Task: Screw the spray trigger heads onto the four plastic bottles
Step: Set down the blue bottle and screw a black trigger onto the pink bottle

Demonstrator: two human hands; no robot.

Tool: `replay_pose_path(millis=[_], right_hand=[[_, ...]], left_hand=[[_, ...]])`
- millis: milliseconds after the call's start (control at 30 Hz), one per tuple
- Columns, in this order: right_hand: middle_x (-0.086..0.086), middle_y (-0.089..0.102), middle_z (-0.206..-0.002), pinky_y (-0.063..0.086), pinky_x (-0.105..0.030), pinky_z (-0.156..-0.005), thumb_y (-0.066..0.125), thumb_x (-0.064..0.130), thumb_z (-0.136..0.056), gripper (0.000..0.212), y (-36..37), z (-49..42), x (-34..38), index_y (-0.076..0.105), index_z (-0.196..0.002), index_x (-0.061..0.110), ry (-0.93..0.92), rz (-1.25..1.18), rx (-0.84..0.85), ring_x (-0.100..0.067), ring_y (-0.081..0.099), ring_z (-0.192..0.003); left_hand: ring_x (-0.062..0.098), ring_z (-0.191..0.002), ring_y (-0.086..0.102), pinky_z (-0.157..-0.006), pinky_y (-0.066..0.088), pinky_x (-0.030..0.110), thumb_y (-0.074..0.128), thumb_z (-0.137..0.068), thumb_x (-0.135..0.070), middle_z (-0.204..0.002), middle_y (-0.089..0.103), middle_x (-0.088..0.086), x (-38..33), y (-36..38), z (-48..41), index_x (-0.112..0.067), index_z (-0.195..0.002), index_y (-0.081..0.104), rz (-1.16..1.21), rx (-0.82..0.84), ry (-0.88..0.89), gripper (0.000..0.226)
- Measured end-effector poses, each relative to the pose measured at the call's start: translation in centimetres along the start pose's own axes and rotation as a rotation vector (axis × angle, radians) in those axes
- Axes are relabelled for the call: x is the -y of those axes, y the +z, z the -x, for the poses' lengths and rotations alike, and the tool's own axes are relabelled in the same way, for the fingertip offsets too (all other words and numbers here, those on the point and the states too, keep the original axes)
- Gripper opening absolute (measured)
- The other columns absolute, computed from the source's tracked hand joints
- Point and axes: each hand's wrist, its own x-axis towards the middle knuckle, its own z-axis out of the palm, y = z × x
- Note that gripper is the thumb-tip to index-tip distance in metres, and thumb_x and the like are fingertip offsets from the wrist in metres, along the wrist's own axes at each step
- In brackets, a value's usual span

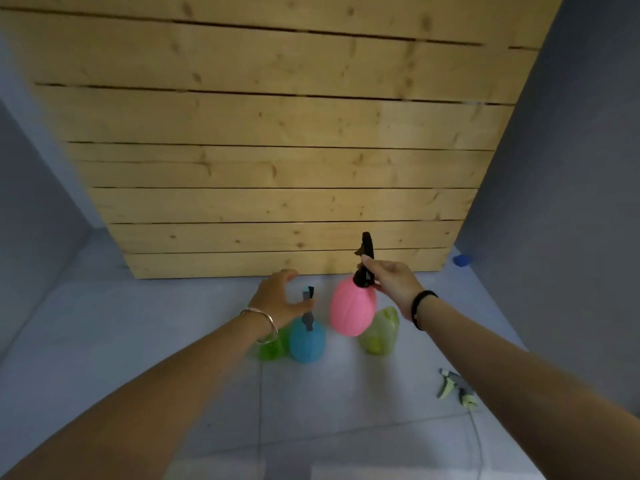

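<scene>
The blue bottle [307, 341] and left wrist [263, 320] hide most of the green bottle [272, 349] at its nine o'clock; the small blue object [461, 260] at two o'clock is unidentifiable.

head view, looking forward-down, near floor [173, 341], facing plank wall [277, 133].

Pale grey tiled floor [138, 341]. Sitting on it mid-frame: a blue bottle [307, 341], a green bottle [272, 349] tucked right behind it, and a yellow-green bottle [379, 336] nearby. A loose trigger head [457, 389] lies lower right, and there's a small blue thing [461, 260] at the far right.
</scene>
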Motion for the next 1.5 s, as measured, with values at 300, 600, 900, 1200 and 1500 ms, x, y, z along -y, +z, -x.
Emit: replay_pose_path(millis=[300, 600, 900, 1200, 1500], right_hand=[[-0.008, 0.071, -0.105, 0.048, -0.034, -0.098, 0.057, 0.041, -0.089, 0.02, 1.1, -5.5, -8.9, 0.069, -0.086, 0.025, 0.078, 0.03, 0.027, -0.022, 0.063, -0.105], [-0.006, 0.065, -0.076, 0.047, -0.021, -0.074, 0.056, 0.03, -0.092, 0.031, 3.0, -6.5, -12.9, 0.069, -0.084, 0.002, 0.116, 0.058, 0.051, -0.022, 0.058, -0.078], [-0.018, 0.067, -0.087, 0.043, 0.0, -0.053, 0.055, 0.023, -0.093, 0.029, 4.4, -6.5, -13.9, 0.068, -0.095, -0.003, 0.11, 0.082, 0.017, -0.01, 0.055, -0.067], [-0.005, 0.063, -0.078, 0.043, -0.001, -0.053, 0.054, 0.025, -0.093, 0.031, 4.5, -6.8, -13.8, 0.067, -0.091, -0.003, 0.112, 0.109, 0.021, -0.009, 0.054, -0.067], [0.0, 0.062, -0.081, 0.044, -0.005, -0.057, 0.051, 0.025, -0.095, 0.028, 4.3, -6.6, -13.6, 0.064, -0.102, 0.002, 0.121, 0.157, 0.031, -0.009, 0.056, -0.071]], left_hand=[[0.022, -0.13, 0.041, -0.098, 0.034, 0.028, 0.062, -0.084, -0.041, -0.143, 0.042, 0.004, 4.1, 5.3, -4.7, -0.017, -0.142, 0.031, 0.129, 0.045, -0.153, 0.07], [0.028, -0.129, 0.044, -0.103, 0.036, 0.035, 0.052, -0.092, -0.034, -0.145, 0.043, 0.01, 4.7, 8.1, -5.9, -0.009, -0.139, 0.036, 0.209, 0.095, -0.299, 0.055], [0.03, -0.123, 0.05, -0.105, 0.038, 0.039, 0.052, -0.093, -0.026, -0.136, 0.052, 0.014, 4.8, 8.4, -6.0, -0.005, -0.133, 0.042, 0.281, 0.092, -0.339, 0.046], [0.029, -0.125, 0.049, -0.107, 0.038, 0.041, 0.054, -0.093, -0.023, -0.138, 0.051, 0.012, 5.2, 8.0, -6.2, -0.005, -0.135, 0.04, 0.314, 0.091, -0.365, 0.048], [0.028, -0.13, 0.044, -0.111, 0.034, 0.043, 0.052, -0.093, -0.029, -0.144, 0.044, 0.011, 4.7, 7.7, -6.5, -0.009, -0.142, 0.033, 0.364, 0.068, -0.36, 0.056]])
